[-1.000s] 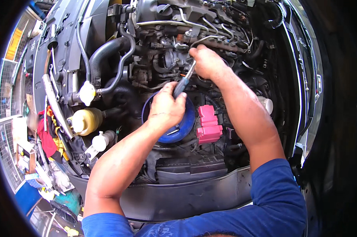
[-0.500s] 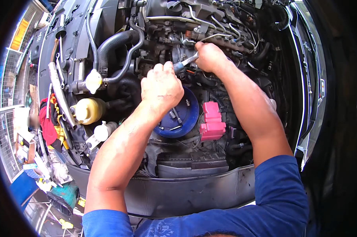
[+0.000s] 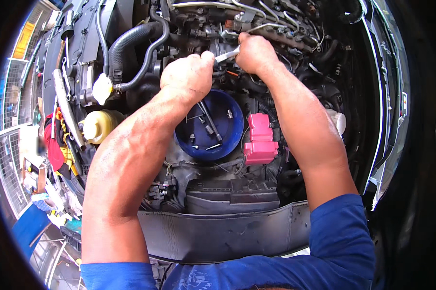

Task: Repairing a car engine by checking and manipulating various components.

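Note:
My left hand (image 3: 186, 75) is closed around the blue-grey handle of a metal tool (image 3: 226, 54), slanting up to the right over the middle of the engine (image 3: 203, 31). My right hand (image 3: 256, 53) is closed at the tool's far end among the hoses and metal lines; its fingertips and what the tool meets there are hidden. Below my hands, a blue bowl (image 3: 235, 135) holds a long metal bar (image 3: 209, 121), a socket and several small bolts. Right of the bowl is a pink plastic cover (image 3: 259, 140).
Yellow reservoir (image 3: 96, 126) and capped coolant neck (image 3: 103, 88) at left. Long tools (image 3: 68, 106) and red-yellow cloths (image 3: 56, 157) lie along the left edge. Black box (image 3: 230, 198) and padded cover (image 3: 218, 232) are nearer me. The car's body edge (image 3: 384, 121) bounds the right.
Both hands, still on the tool, have moved higher in the picture. My left hand now hides more of the handle, and more of the bowl's contents shows below it.

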A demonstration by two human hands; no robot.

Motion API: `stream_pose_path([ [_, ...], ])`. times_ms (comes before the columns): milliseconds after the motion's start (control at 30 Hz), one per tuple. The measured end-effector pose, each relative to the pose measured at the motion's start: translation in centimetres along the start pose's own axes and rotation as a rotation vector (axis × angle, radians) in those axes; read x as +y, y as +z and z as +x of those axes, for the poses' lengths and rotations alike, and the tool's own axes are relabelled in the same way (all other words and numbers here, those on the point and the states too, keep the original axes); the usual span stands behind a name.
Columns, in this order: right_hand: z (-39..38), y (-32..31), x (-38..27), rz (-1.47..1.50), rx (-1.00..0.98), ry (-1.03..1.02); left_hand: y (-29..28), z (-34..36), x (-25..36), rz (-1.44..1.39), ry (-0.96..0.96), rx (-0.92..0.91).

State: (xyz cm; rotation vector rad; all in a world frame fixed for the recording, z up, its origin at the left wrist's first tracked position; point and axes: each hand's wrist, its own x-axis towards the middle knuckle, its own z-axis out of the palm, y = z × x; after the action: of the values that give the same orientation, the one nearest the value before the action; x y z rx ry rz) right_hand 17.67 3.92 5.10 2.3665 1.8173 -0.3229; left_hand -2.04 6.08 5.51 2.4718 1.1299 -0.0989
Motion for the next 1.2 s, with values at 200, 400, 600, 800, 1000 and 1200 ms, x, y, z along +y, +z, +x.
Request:
stream_pose_path([
  [200, 0.0, 0.2, 0.0, 0.023, 0.018, -0.031, 0.2, 0.1, -0.6, 0.034, 0.046, 0.005],
  [400, -0.3, -0.3, -0.6, 0.013, -0.015, 0.027, 0.3, -0.1, -1.0, 0.019, 0.072, 0.04],
  [600, -0.2, 0.0, -0.2, 0.036, 0.024, 0.003, -0.3, -0.2, 0.1, -0.007, 0.008, -0.004],
  [800, -1.4, -1.1, -0.9, 0.012, 0.056, -0.101, 0.0, -3.9, 0.1, -0.24, -0.046, 0.004],
  [1000, -10.6, -4.0, -4.3, 0.152, -0.132, -0.138, -2.4, -11.9, -1.2, -0.336, 0.169, 0.022],
  [1200, -19.0, -1.9, -6.1, 0.117, -0.217, -0.427, -0.1, -15.6, -2.6, 0.01, 0.19, -0.272],
])
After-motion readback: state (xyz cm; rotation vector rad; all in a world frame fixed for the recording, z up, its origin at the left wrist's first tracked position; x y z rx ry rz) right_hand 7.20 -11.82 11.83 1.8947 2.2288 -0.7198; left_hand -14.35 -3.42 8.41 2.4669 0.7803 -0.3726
